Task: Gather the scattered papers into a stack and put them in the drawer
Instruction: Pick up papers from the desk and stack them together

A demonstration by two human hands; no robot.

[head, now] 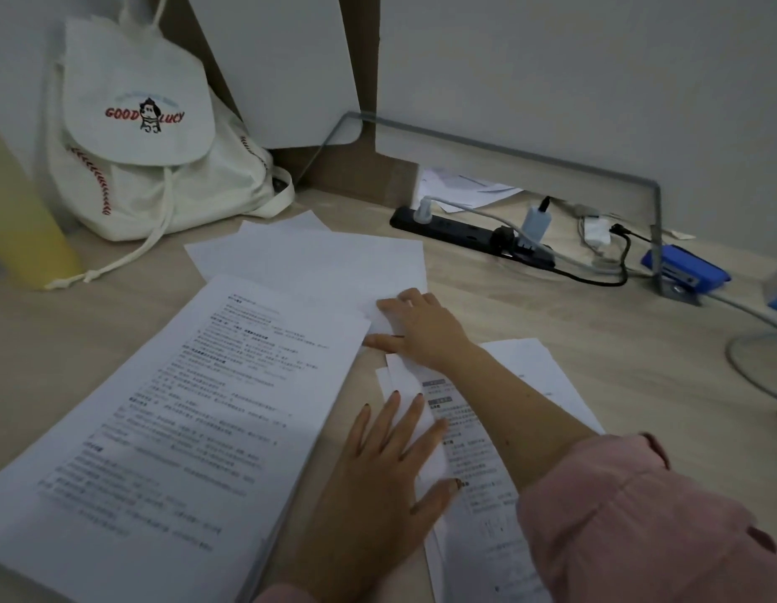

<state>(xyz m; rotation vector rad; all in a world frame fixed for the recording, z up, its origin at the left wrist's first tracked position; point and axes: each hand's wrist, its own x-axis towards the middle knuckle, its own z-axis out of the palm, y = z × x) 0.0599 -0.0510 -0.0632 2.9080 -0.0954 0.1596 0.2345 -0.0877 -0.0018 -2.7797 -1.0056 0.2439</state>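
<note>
A thick stack of printed papers [173, 428] lies on the wooden desk at the lower left. Blank white sheets [317, 263] are spread behind it, overlapping one another. More printed sheets [478, 472] lie at the lower right under my arms. My right hand [417, 328] reaches forward, its fingers resting flat on the near corner of the blank sheets. My left hand [386, 472] lies flat with straight, spread fingers, pressing on the left edge of the lower-right sheets. No drawer is in view.
A white drawstring backpack [147, 137] leans at the back left beside a yellow object [25, 228]. A black power strip [469, 232] with plugs and cables lies at the back right, near a blue stapler [687, 267]. A white board [282, 67] leans on the wall.
</note>
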